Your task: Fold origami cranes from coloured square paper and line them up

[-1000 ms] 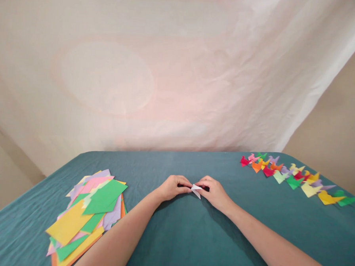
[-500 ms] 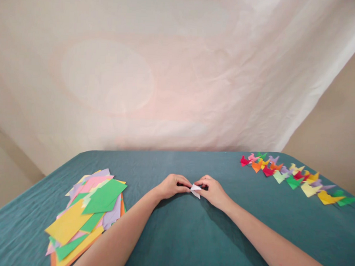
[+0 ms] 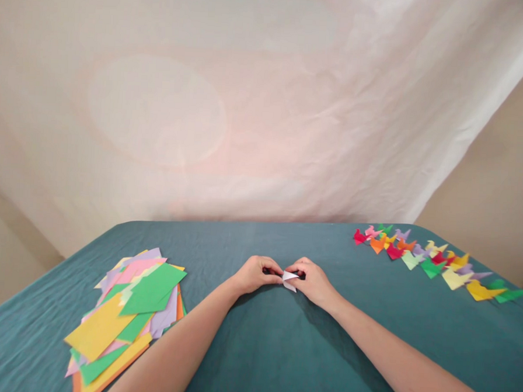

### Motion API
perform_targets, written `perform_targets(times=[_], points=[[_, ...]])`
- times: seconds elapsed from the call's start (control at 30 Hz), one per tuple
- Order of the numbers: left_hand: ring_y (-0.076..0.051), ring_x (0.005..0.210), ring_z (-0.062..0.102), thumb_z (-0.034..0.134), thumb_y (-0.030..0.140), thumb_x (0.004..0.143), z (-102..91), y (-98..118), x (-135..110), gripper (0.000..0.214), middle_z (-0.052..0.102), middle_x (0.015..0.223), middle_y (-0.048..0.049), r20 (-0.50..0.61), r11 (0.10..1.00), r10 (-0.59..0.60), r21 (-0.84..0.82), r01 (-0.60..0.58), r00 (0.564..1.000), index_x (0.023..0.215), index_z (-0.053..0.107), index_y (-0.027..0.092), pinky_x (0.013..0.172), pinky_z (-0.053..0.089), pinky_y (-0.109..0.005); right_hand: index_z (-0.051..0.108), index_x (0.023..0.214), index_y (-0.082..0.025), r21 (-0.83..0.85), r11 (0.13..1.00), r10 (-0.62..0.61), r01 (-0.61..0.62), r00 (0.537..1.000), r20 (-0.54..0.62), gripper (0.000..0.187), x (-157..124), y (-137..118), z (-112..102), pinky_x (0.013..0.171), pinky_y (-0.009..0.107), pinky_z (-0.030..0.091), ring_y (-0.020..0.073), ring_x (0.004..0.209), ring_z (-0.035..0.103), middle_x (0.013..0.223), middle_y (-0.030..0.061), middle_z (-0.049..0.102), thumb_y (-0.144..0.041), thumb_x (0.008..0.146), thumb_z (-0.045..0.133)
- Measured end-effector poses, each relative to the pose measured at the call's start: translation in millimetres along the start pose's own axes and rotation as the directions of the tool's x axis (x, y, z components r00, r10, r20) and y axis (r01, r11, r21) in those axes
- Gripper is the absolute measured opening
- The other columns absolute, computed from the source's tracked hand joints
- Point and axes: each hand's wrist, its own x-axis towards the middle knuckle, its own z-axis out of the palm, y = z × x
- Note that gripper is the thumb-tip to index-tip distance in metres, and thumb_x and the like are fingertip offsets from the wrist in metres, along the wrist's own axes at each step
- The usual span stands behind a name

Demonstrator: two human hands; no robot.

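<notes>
White folded paper, pinched in hands

The left forearm is slanting inward from the bottom edge, and the right forearm is slanting inward from the lower right. The left hand is curving its fingers toward the thumb in a pinch; the right hand is mirroring it, and their fingertips are facing each other closely.
</notes>
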Motion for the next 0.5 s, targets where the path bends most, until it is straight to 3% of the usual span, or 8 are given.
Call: perform_targets(times=[0.5], points=[[-0.013, 0.072, 0.058, 0.067, 0.036, 0.071, 8.9, -2.7, 3.0, 0.027, 0.066, 0.084, -0.0022, -0.082, 0.994, -0.073, 0.07, 0.079, 0.994, 0.092, 0.07, 0.019, 0.065, 0.043, -0.02, 0.072, 0.082, -0.021, -0.028, 1.0, 0.012, -0.012, 1.0, 0.013, 0.015, 0.2, -1.2, -0.6, 0.065, 0.024, 0.041, 0.0137, 0.071, 0.057, 0.08, 0.0028, 0.06, -0.019, 0.071, 0.062]])
